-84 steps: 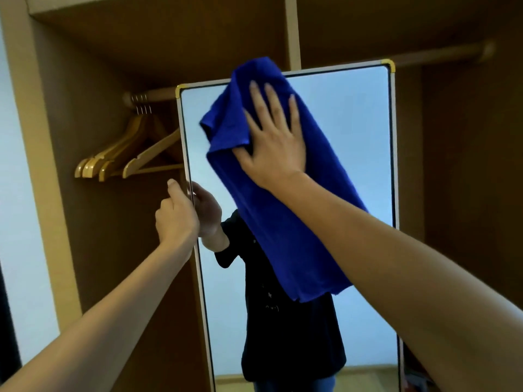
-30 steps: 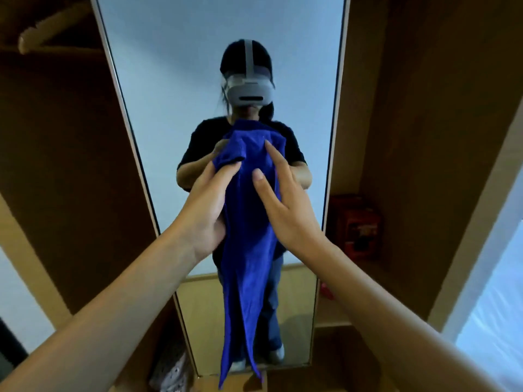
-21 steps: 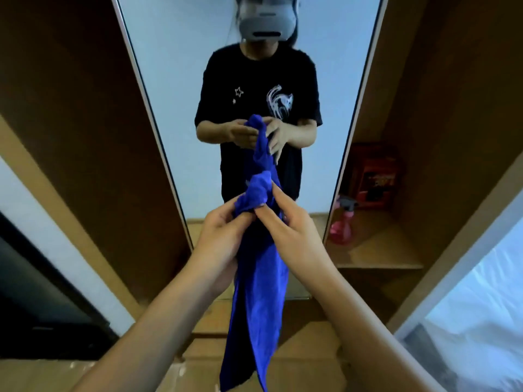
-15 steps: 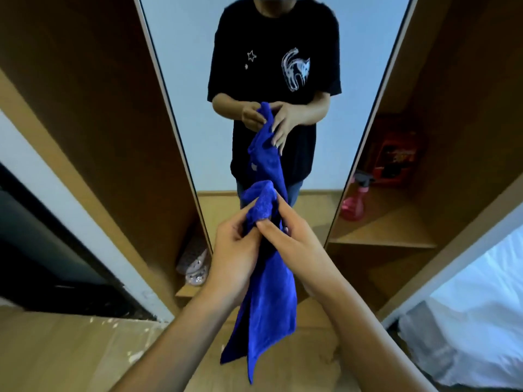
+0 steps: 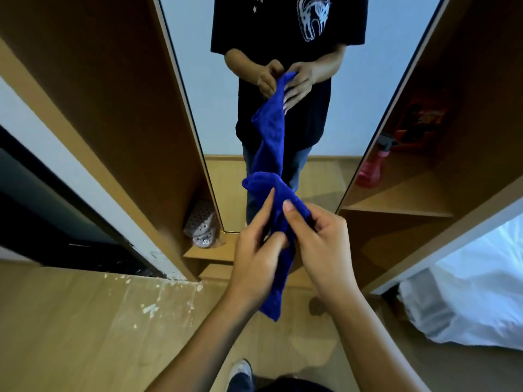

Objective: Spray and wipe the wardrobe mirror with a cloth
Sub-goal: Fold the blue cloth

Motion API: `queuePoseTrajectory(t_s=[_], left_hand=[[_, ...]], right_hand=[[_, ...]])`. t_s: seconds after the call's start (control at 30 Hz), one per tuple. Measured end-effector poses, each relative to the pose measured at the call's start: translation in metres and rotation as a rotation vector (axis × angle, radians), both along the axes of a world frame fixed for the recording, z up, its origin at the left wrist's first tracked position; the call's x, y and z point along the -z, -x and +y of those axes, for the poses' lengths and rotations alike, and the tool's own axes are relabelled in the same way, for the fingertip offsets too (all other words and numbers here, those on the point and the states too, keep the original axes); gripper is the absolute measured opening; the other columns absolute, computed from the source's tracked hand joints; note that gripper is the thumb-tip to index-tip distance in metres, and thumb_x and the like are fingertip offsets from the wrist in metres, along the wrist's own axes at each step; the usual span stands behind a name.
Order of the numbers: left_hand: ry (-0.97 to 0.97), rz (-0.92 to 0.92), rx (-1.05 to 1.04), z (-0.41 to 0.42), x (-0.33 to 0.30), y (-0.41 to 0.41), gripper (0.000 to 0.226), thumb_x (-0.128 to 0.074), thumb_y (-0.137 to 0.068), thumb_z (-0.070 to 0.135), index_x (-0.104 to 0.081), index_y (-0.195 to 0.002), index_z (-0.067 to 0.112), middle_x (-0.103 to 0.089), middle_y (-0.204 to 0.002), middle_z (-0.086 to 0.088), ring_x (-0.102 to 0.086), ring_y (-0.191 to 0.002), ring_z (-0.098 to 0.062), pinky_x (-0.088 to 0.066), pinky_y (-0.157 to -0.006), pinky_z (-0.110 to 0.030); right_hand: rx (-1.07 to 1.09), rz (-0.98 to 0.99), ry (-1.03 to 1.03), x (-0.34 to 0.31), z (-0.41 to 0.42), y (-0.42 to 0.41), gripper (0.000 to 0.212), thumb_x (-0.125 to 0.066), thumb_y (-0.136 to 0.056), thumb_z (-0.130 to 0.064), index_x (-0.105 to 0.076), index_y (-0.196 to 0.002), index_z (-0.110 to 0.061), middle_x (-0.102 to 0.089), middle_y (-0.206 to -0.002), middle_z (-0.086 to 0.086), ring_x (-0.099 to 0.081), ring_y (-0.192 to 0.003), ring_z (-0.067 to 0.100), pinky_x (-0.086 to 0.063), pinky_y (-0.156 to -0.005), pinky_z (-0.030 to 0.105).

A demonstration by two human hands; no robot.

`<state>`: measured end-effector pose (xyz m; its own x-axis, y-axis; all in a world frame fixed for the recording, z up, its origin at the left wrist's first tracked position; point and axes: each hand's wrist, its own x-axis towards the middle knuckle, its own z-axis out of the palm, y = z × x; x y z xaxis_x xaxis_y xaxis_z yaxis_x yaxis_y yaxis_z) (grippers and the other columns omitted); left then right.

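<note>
Below the mirror (image 5: 215, 114) now, left hand (image 5: 254, 258) and right hand (image 5: 325, 244) both grip the bunched cloth (image 5: 278, 267), lower than before.

Fuzzy matt cloth (image 5: 276, 278), glossy mirror (image 5: 198, 66), matt wood wardrobe (image 5: 119, 89)

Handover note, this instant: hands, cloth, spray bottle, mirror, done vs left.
Left hand: grips the blue cloth, fingers curled round it.
Right hand: pinches the bunched top of the same cloth.
Cloth hangs between both hands, off the glass, in front of the mirror.
Pink spray bottle stands on the wardrobe shelf right of the mirror, untouched by either hand.
Done: cannot tell from this frame how far the glass has been wiped.
Left: probably refold the cloth, then wipe any remaining glass.
</note>
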<state>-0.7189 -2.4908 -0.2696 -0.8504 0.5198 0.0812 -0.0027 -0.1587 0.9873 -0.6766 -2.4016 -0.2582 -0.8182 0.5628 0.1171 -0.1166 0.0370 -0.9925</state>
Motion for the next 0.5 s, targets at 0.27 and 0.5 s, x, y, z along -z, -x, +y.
queuePoseTrajectory(t_s=[0.27, 0.5], left_hand=[[0.012, -0.023, 0.022, -0.006, 0.007, -0.003, 0.052, -0.052, -0.095, 0.001, -0.042, -0.143, 0.018, -0.065, -0.120, 0.022, -0.059, -0.117, -0.001, -0.049, -0.094, -0.021], [0.078, 0.017, -0.157, -0.007, 0.020, -0.001, 0.037, -0.041, -0.102, 0.010, -0.055, -0.133, 0.024, -0.069, -0.110, 0.017, -0.064, -0.104, -0.006, -0.053, -0.091, -0.038]], right_hand=[[-0.025, -0.064, 0.497, 0.000, 0.001, -0.003, 0.025, -0.059, -0.095, -0.020, -0.072, -0.101, 0.001, -0.066, -0.104, 0.033, -0.068, -0.098, 0.037, -0.056, -0.085, 0.043], [-0.043, -0.129, 0.545, -0.004, 0.009, -0.006, 0.025, -0.057, -0.096, -0.016, -0.069, -0.106, 0.004, -0.068, -0.107, 0.027, -0.070, -0.097, 0.031, -0.060, -0.079, 0.040]])
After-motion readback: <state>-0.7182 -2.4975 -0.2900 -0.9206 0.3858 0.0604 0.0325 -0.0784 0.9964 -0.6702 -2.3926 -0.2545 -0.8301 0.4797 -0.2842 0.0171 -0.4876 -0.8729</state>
